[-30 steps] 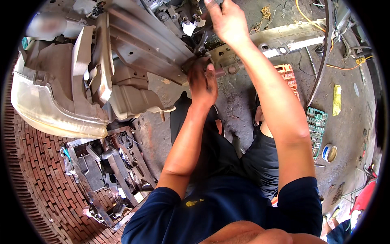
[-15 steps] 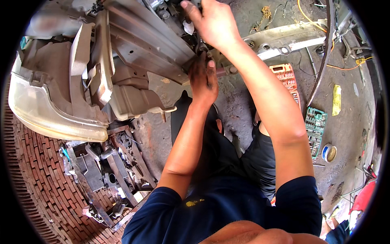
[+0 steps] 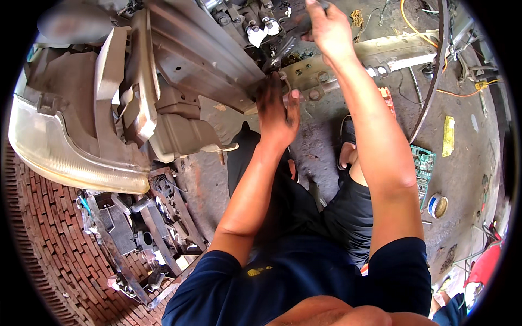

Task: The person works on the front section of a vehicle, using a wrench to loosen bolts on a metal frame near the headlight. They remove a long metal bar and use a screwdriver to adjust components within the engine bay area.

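My left hand (image 3: 277,111), darkened with grime, is at the junction of a ribbed metal panel (image 3: 196,57) and a pale metal crossmember (image 3: 380,51). Its fingers bend over something I cannot make out, with the thumb raised. Just above its fingertips lies a metal tool (image 3: 283,51), perhaps a wrench. My right hand (image 3: 331,32) is higher, over the crossmember, closed round a dark object that is mostly hidden. Left of my hands are a headlamp (image 3: 76,157) and its bracketing. Bolted engine-bay parts (image 3: 244,19) sit at the top.
Orange (image 3: 386,98) and teal socket cases (image 3: 424,165), a yellow strip (image 3: 448,136) and a round tin (image 3: 437,205) lie rightward. Dark hose (image 3: 437,70) and yellow cord (image 3: 408,22) cross there. Metal scraps (image 3: 128,228) lie lower left. A person's red clothing (image 3: 484,263) shows lower right.
My right hand moved left half a second ago, then swung back rightward to above the crossmember, uncovering the metal tool. My left hand has shifted slightly rightward.
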`<state>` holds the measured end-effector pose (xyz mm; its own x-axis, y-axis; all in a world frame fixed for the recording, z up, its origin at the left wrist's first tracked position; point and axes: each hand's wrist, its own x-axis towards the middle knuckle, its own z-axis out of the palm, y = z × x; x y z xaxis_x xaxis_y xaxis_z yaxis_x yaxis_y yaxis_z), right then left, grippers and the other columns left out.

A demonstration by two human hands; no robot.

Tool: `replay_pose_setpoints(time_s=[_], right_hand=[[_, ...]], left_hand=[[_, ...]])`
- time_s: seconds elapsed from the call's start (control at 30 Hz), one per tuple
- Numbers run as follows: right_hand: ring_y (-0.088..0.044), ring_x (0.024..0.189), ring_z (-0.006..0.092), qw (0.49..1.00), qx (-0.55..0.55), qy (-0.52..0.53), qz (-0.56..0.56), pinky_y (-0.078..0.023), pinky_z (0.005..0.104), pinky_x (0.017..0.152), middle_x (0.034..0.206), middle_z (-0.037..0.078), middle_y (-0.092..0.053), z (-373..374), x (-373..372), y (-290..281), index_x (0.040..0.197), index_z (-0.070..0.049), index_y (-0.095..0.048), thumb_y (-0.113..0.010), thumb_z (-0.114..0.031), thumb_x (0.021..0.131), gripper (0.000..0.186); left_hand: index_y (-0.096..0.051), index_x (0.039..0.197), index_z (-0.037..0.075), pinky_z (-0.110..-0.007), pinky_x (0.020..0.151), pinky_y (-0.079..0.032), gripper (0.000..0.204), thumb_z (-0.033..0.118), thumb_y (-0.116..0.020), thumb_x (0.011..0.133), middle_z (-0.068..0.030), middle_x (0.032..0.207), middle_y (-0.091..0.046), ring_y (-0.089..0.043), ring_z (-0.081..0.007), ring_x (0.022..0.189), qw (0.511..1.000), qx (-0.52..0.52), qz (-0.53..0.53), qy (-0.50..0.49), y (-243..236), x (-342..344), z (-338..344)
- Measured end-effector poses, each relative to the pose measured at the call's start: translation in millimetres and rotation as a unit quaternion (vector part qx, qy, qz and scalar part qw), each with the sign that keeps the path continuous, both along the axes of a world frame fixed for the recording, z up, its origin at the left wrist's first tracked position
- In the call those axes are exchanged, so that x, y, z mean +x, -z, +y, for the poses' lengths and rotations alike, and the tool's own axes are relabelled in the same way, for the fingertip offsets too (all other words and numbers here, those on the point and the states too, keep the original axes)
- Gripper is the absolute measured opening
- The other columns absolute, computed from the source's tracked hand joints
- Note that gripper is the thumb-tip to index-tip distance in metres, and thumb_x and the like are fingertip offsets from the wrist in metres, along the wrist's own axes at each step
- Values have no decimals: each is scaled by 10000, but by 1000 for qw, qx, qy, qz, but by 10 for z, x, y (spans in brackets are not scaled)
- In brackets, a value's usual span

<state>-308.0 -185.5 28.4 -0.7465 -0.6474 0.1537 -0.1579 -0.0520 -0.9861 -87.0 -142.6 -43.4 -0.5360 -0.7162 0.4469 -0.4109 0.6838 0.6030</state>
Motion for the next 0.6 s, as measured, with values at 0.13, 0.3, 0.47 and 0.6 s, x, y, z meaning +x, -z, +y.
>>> replay_pose_setpoints(time_s=[0.13,0.3,0.47,0.6], right_hand=[[-609,546,157,966,-38,-52,-250,-603,347,596,939,195,-769,156,-223,61,1029,53,-655,-611,-320,1074,379],[-734,872,312,804,140,14,577,-591,475,813,974,129,-765,435,-719,362,1051,-36,-727,-725,-316,924,307],[-737,806,423,981,57,17,183,-599,515,726,864,200,-745,-82,504,-485,926,-26,-692,-699,-305,866,285],[-755,844,399,960,88,-46,261,-599,539,778,860,190,-754,-54,669,-640,954,-43,-747,-695,-333,868,307]], left_hand=[[-443,1488,-149,-564,1207,-310,669,368,-529,1074,-380,1439,-528,-479,-536,1360,999,-35,-15,-9,-7,-16,-19],[-500,1473,-85,-559,1231,-295,626,429,-377,1137,-347,1499,-503,-444,-509,1417,969,107,-219,33,18,-195,238],[-501,1507,-46,-543,1167,-356,532,336,-395,1153,-322,1494,-532,-497,-488,1376,999,-24,15,30,323,-110,61],[-489,1510,-56,-531,1173,-368,521,314,-410,1152,-320,1500,-528,-498,-490,1386,994,6,13,110,521,-33,-57]])
